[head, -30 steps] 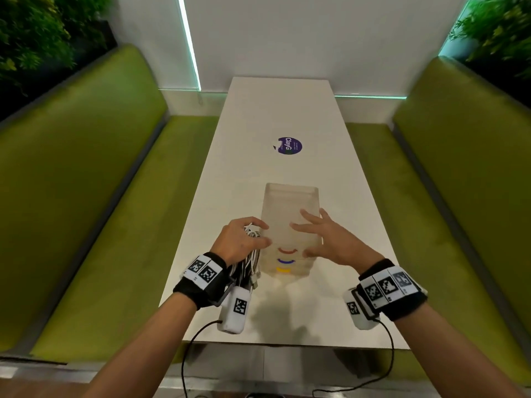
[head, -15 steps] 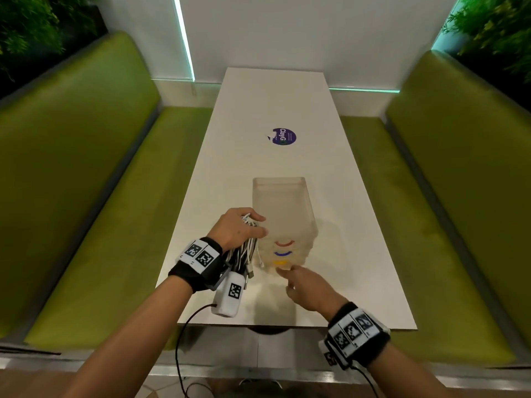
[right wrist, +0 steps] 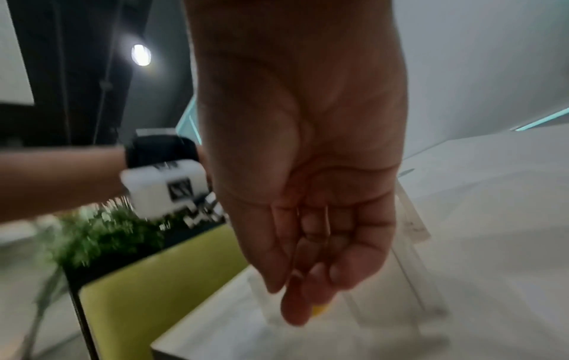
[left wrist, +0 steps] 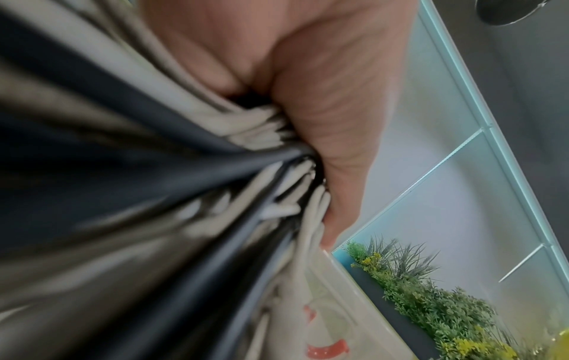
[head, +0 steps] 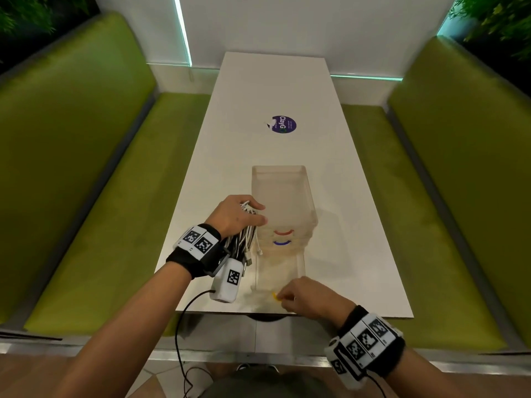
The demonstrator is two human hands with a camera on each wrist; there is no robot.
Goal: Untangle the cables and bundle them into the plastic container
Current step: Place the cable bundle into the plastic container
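Observation:
A translucent plastic container (head: 283, 196) with stacked drawers stands on the white table (head: 359, 254). Its red handle (head: 284, 232) and blue handle (head: 281, 243) face me. The bottom drawer (head: 277, 271) is slid out toward the near edge. My right hand (head: 301, 294) pinches that drawer's yellow handle (head: 275, 296), and the handle (right wrist: 318, 310) shows below my fingertips (right wrist: 295, 309) in the right wrist view. My left hand (head: 234, 215) grips a bundle of white and black cables (head: 244, 242) beside the container's left wall. The plug ends hang down. Up close the cables (left wrist: 215, 194) fan out from my fist (left wrist: 323, 109).
Green benches (head: 86, 182) run along both sides of the table. A purple round sticker (head: 283, 124) lies on the tabletop behind the container. The near table edge (head: 287, 314) is just under my right hand. Plants (left wrist: 431, 304) line the walls.
My right hand came off the container's top, dropped to the bottom front and drew the yellow-handled drawer out toward me. The left hand kept the cable bundle beside the container.

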